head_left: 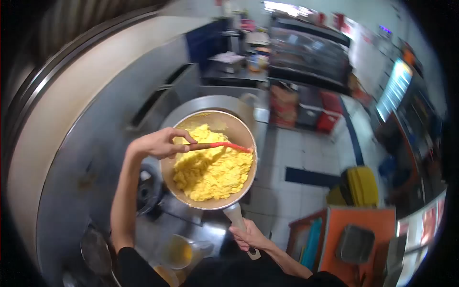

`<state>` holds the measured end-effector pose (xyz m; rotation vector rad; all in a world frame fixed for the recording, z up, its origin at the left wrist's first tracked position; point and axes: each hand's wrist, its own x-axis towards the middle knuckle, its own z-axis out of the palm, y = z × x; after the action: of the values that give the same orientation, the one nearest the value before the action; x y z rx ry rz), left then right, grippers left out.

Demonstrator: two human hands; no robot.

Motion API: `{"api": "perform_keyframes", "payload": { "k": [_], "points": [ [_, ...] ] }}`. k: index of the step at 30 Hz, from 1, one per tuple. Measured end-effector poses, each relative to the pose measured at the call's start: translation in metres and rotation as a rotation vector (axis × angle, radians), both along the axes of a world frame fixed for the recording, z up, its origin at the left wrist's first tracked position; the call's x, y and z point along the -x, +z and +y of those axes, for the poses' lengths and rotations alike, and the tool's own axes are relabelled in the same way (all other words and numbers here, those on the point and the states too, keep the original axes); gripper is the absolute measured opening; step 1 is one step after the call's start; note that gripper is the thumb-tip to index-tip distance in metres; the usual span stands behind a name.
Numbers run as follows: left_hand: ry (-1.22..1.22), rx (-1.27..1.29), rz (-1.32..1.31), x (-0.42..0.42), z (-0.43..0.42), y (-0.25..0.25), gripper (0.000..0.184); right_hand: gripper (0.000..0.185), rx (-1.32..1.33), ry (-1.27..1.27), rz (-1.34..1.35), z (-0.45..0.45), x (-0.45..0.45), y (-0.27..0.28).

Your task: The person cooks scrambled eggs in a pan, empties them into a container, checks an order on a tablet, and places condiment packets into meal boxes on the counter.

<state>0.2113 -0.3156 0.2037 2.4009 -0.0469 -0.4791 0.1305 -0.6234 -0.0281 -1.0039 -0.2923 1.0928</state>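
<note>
Yellow scrambled egg [215, 172] lies in a round pan [239, 125] with a tan inside. My left hand [165, 143] is closed on the brown handle of a red spatula [229, 145], whose red end reaches across the egg to the pan's right wall. The pan's pale handle [234, 216] points down toward me, and my right hand [249, 235] is wrapped round it. The pan is tilted toward the camera; whether it touches anything below is hidden.
A jug with yellow liquid [180, 252] stands below the pan, near a burner [147, 189]. At the left lies a metal ladle or lid [95, 251]. An orange table [334, 239] holds a grey tray [356, 244]; a yellow bin [362, 186] stands behind it.
</note>
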Motion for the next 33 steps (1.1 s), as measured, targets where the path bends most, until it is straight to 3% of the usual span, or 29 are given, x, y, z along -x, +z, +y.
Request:
{"api": "perform_keyframes", "payload": {
  "k": [1,3,5,9,10,11,16,18,20,26,29,31,33],
  "points": [
    [-0.123,-0.126,-0.028,-0.014,-0.034,0.003,0.029,0.027,-0.001,-0.061,-0.034,-0.022,0.004,0.002],
    [-0.472,-0.213,-0.325,-0.029,-0.098,-0.002,0.029,0.027,0.028,-0.209,-0.043,-0.063,0.017,0.002],
    [-0.463,-0.438,-0.319,-0.013,-0.222,0.009,0.03,0.024,0.005,-0.348,-0.07,-0.131,0.03,-0.012],
    [-0.638,-0.497,-0.623,0.033,-0.401,-0.026,0.03,0.02,0.111,-0.65,-0.059,-0.249,0.065,-0.048],
    [-0.692,-0.408,-0.557,0.041,-0.329,0.001,0.031,0.022,0.15,-0.744,-0.033,-0.177,0.092,-0.005],
    [-0.731,-0.373,-0.512,0.038,-0.323,0.001,0.032,0.026,0.144,-0.82,-0.039,-0.165,0.095,0.001],
    [-0.996,-0.114,-0.567,0.017,-0.371,-0.077,0.034,0.02,0.254,-1.257,0.023,-0.167,0.141,-0.026],
    [-1.024,0.081,-0.363,0.012,-0.438,-0.076,0.035,0.021,0.228,-1.394,0.063,-0.205,0.155,-0.011],
    [-1.165,0.109,-0.478,0.001,-0.48,-0.1,0.036,0.019,0.348,-1.618,0.085,-0.207,0.155,-0.012],
    [-1.351,0.451,-0.415,-0.035,-0.609,-0.191,0.031,0.022,0.449,-2.081,0.1,-0.237,0.122,-0.052],
    [-1.441,0.476,-0.32,-0.039,-0.629,-0.201,0.033,0.017,0.7,-2.091,0.271,-0.251,0.109,-0.073],
    [-1.471,0.375,-0.273,-0.04,-0.643,-0.212,0.03,0.015,0.735,-2.144,0.294,-0.26,0.102,-0.08],
    [-1.51,0.446,-0.271,-0.048,-0.656,-0.243,0.031,0.013,0.771,-2.18,0.296,-0.268,0.095,-0.089]
  ]
}}
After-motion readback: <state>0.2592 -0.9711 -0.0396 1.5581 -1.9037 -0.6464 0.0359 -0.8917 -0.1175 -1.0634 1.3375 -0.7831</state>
